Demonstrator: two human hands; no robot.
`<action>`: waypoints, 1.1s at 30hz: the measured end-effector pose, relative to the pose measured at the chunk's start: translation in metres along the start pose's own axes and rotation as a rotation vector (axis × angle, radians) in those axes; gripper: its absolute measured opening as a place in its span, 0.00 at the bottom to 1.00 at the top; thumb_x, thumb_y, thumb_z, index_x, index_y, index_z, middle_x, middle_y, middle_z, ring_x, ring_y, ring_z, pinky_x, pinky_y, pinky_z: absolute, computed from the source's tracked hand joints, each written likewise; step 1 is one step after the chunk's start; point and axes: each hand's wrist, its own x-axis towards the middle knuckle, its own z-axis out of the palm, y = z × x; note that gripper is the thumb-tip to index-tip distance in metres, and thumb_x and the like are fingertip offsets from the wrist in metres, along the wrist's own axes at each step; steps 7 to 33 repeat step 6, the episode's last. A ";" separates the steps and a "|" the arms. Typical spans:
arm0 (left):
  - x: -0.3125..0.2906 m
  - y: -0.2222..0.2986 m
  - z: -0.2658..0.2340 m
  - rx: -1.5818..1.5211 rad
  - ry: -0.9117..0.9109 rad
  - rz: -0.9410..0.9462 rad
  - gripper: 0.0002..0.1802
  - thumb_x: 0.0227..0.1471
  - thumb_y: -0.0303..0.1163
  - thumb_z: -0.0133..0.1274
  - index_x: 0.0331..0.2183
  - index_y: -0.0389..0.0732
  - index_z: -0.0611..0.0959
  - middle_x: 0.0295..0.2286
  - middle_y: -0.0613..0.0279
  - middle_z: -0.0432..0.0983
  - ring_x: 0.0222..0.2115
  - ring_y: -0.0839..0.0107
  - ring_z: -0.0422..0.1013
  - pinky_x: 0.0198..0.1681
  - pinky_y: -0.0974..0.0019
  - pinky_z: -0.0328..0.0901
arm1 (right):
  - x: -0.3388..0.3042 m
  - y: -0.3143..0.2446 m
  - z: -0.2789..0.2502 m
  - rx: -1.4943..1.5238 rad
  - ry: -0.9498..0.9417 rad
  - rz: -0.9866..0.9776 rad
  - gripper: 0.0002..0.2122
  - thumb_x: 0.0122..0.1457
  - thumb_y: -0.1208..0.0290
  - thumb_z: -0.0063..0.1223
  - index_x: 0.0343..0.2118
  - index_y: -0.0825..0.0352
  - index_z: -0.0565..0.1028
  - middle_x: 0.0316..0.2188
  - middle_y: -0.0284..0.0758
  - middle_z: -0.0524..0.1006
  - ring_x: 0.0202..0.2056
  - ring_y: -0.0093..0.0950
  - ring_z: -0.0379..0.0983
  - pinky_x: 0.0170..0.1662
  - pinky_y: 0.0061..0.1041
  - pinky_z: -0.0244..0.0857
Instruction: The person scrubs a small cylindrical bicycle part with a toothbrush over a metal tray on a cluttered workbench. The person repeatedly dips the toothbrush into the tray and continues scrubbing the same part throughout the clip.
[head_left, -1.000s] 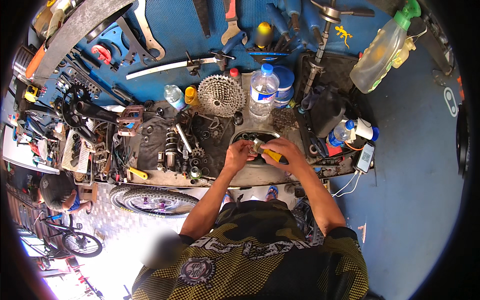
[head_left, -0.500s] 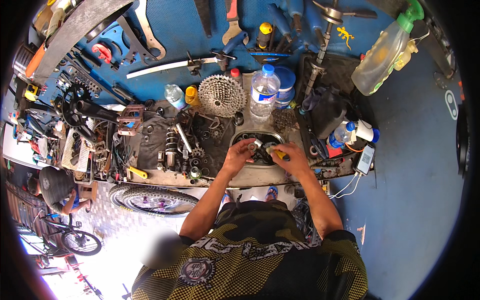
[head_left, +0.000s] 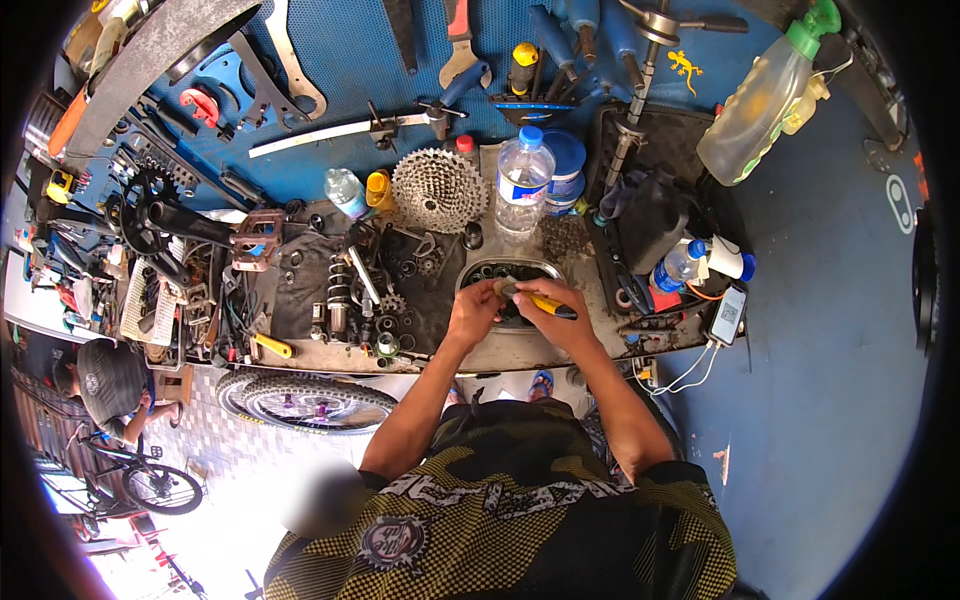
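Observation:
My right hand point(head_left: 556, 312) is closed around a small brush with a yellow and black handle point(head_left: 550, 305). Its pale tip meets a small metal part point(head_left: 506, 287) pinched in my left hand point(head_left: 474, 312). That part looks ring-shaped, but fingers and brush cover most of it. Both hands are held together over a metal tray point(head_left: 552, 268), which contains dark small parts point(head_left: 512, 271).
Behind the tray stand a clear water bottle point(head_left: 524, 185) and a large bicycle cassette point(head_left: 440, 192). A shock absorber point(head_left: 338, 300) and loose parts lie to the left. At right are a phone point(head_left: 728, 315) with cables and a small bottle point(head_left: 680, 266). A person point(head_left: 115, 385) sits far left.
My right hand has moved left, turning the brush so its handle points right and its tip meets the part in my left hand. The view has shifted slightly.

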 end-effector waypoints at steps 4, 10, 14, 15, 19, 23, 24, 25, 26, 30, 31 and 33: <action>-0.001 0.004 0.001 0.011 0.053 0.013 0.21 0.67 0.23 0.57 0.59 0.29 0.82 0.38 0.63 0.87 0.35 0.79 0.79 0.33 0.72 0.75 | -0.001 0.015 -0.003 -0.008 0.054 0.076 0.12 0.66 0.67 0.69 0.49 0.66 0.87 0.40 0.36 0.88 0.42 0.22 0.84 0.47 0.24 0.76; -0.002 0.002 0.000 0.017 0.064 0.018 0.21 0.67 0.23 0.57 0.59 0.30 0.83 0.38 0.63 0.87 0.35 0.79 0.79 0.33 0.72 0.75 | -0.001 0.012 -0.003 0.046 0.045 0.075 0.12 0.67 0.67 0.69 0.49 0.66 0.87 0.42 0.37 0.88 0.42 0.21 0.84 0.47 0.23 0.76; -0.002 0.002 0.000 0.017 0.064 0.018 0.21 0.67 0.23 0.57 0.59 0.30 0.83 0.38 0.63 0.87 0.35 0.79 0.79 0.33 0.72 0.75 | -0.001 0.012 -0.003 0.046 0.045 0.075 0.12 0.67 0.67 0.69 0.49 0.66 0.87 0.42 0.37 0.88 0.42 0.21 0.84 0.47 0.23 0.76; -0.002 0.002 0.000 0.017 0.064 0.018 0.21 0.67 0.23 0.57 0.59 0.30 0.83 0.38 0.63 0.87 0.35 0.79 0.79 0.33 0.72 0.75 | -0.001 0.012 -0.003 0.046 0.045 0.075 0.12 0.67 0.67 0.69 0.49 0.66 0.87 0.42 0.37 0.88 0.42 0.21 0.84 0.47 0.23 0.76; -0.002 0.002 0.000 0.017 0.064 0.018 0.21 0.67 0.23 0.57 0.59 0.30 0.83 0.38 0.63 0.87 0.35 0.79 0.79 0.33 0.72 0.75 | -0.001 0.012 -0.003 0.046 0.045 0.075 0.12 0.67 0.67 0.69 0.49 0.66 0.87 0.42 0.37 0.88 0.42 0.21 0.84 0.47 0.23 0.76; -0.002 0.002 0.000 0.017 0.064 0.018 0.21 0.67 0.23 0.57 0.59 0.30 0.83 0.38 0.63 0.87 0.35 0.79 0.79 0.33 0.72 0.75 | -0.001 0.012 -0.003 0.046 0.045 0.075 0.12 0.67 0.67 0.69 0.49 0.66 0.87 0.42 0.37 0.88 0.42 0.21 0.84 0.47 0.23 0.76; -0.002 0.002 0.000 0.017 0.064 0.018 0.21 0.67 0.23 0.57 0.59 0.30 0.83 0.38 0.63 0.87 0.35 0.79 0.79 0.33 0.72 0.75 | -0.001 0.012 -0.003 0.046 0.045 0.075 0.12 0.67 0.67 0.69 0.49 0.66 0.87 0.42 0.37 0.88 0.42 0.21 0.84 0.47 0.23 0.76; -0.002 0.002 0.000 0.017 0.064 0.018 0.21 0.67 0.23 0.57 0.59 0.30 0.83 0.38 0.63 0.87 0.35 0.79 0.79 0.33 0.72 0.75 | -0.001 0.012 -0.003 0.046 0.045 0.075 0.12 0.67 0.67 0.69 0.49 0.66 0.87 0.42 0.37 0.88 0.42 0.21 0.84 0.47 0.23 0.76; -0.002 0.002 0.000 0.017 0.064 0.018 0.21 0.67 0.23 0.57 0.59 0.30 0.83 0.38 0.63 0.87 0.35 0.79 0.79 0.33 0.72 0.75 | -0.001 0.012 -0.003 0.046 0.045 0.075 0.12 0.67 0.67 0.69 0.49 0.66 0.87 0.42 0.37 0.88 0.42 0.21 0.84 0.47 0.23 0.76; -0.002 0.002 0.000 0.017 0.064 0.018 0.21 0.67 0.23 0.57 0.59 0.30 0.83 0.38 0.63 0.87 0.35 0.79 0.79 0.33 0.72 0.75 | -0.001 0.012 -0.003 0.046 0.045 0.075 0.12 0.67 0.67 0.69 0.49 0.66 0.87 0.42 0.37 0.88 0.42 0.21 0.84 0.47 0.23 0.76; -0.002 0.002 0.000 0.017 0.064 0.018 0.21 0.67 0.23 0.57 0.59 0.30 0.83 0.38 0.63 0.87 0.35 0.79 0.79 0.33 0.72 0.75 | -0.001 0.012 -0.003 0.046 0.045 0.075 0.12 0.67 0.67 0.69 0.49 0.66 0.87 0.42 0.37 0.88 0.42 0.21 0.84 0.47 0.23 0.76; -0.002 0.002 0.000 0.017 0.064 0.018 0.21 0.67 0.23 0.57 0.59 0.30 0.83 0.38 0.63 0.87 0.35 0.79 0.79 0.33 0.72 0.75 | -0.001 0.012 -0.003 0.046 0.045 0.075 0.12 0.67 0.67 0.69 0.49 0.66 0.87 0.42 0.37 0.88 0.42 0.21 0.84 0.47 0.23 0.76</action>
